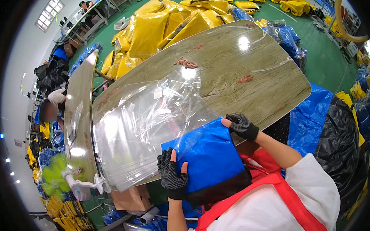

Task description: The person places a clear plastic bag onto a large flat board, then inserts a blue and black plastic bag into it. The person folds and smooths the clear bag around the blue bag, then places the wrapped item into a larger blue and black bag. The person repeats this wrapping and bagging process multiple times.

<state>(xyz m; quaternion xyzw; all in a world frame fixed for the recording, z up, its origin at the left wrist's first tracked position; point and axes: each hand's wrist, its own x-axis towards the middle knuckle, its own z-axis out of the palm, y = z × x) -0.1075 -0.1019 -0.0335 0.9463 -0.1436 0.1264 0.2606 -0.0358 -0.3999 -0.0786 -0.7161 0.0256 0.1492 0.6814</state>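
A folded blue plastic piece (208, 153) with a black lower band lies at the table's near edge, close to my body. Clear plastic bags (140, 129) spread in a loose stack beyond it, and one overlaps its upper left part. My left hand (172, 175), in a dark dotted glove with bare thumb and fingertip, rests at the blue piece's left edge, fingers stretched out. At the far right corner, my gloved right hand (243, 126) has its fingers curled and its bare thumb pressed on the blue material. The undersides of both hands are hidden.
The wood-patterned table (224, 69) carries a brown twisted cord (186, 63) and red scraps. Yellow packages (149, 31) pile up behind it. A green fan (56, 177) is clamped at the left. Another person (56, 99) bends by the second table (79, 103). Black sheeting (336, 138) lies right.
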